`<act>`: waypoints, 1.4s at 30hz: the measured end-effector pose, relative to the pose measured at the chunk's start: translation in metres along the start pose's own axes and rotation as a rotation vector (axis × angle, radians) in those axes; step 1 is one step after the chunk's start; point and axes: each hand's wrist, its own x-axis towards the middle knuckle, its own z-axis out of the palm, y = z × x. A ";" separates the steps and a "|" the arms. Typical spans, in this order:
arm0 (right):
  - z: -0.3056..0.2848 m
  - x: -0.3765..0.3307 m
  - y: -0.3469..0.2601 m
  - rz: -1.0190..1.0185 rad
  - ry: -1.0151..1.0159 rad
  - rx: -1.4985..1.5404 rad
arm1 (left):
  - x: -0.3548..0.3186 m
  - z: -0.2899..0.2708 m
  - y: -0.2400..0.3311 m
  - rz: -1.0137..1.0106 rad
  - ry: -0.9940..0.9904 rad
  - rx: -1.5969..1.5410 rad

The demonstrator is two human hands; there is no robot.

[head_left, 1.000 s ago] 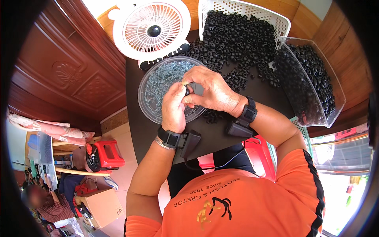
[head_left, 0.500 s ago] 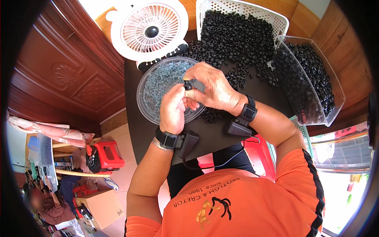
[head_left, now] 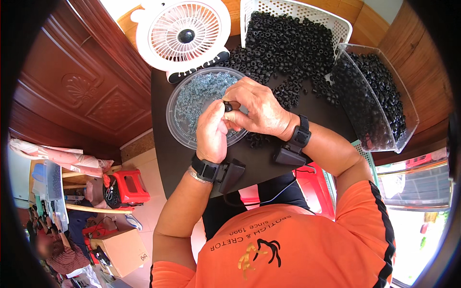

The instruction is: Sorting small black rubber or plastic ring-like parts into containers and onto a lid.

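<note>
The left hand (head_left: 211, 132) and right hand (head_left: 257, 110) meet over the middle of the black table (head_left: 168, 158), pinching a small black ring-shaped piece (head_left: 228, 106) between their fingertips; both hands are closed on it, the right one curling over from 2 o'clock, the left rising from 7 o'clock. Each wrist carries a black strap with a dark box hanging from it. Just under the hands, toward 10 o'clock, sits a round clear tub (head_left: 180, 129) holding small pale blue bits. At 12 to 1 o'clock a heap of black rings (head_left: 283, 53) spills out of a white perforated basket (head_left: 336, 24) onto the table. At 3 o'clock a clear rectangular bin (head_left: 403, 125) holds more black rings. At 11 o'clock, touching the tub's far rim, stands a small white fan (head_left: 185, 36).
</note>
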 end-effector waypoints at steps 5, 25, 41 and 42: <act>0.000 0.001 0.000 0.013 -0.060 -0.055 | 0.001 -0.002 -0.002 0.044 0.006 0.012; 0.002 -0.002 0.003 -0.012 -0.038 -0.089 | -0.001 -0.001 -0.001 -0.047 0.003 0.087; 0.002 -0.001 0.002 0.043 -0.033 -0.065 | 0.001 0.000 -0.005 0.047 0.031 0.002; 0.002 -0.001 0.001 0.043 -0.032 -0.064 | 0.001 0.000 -0.005 0.050 0.026 -0.002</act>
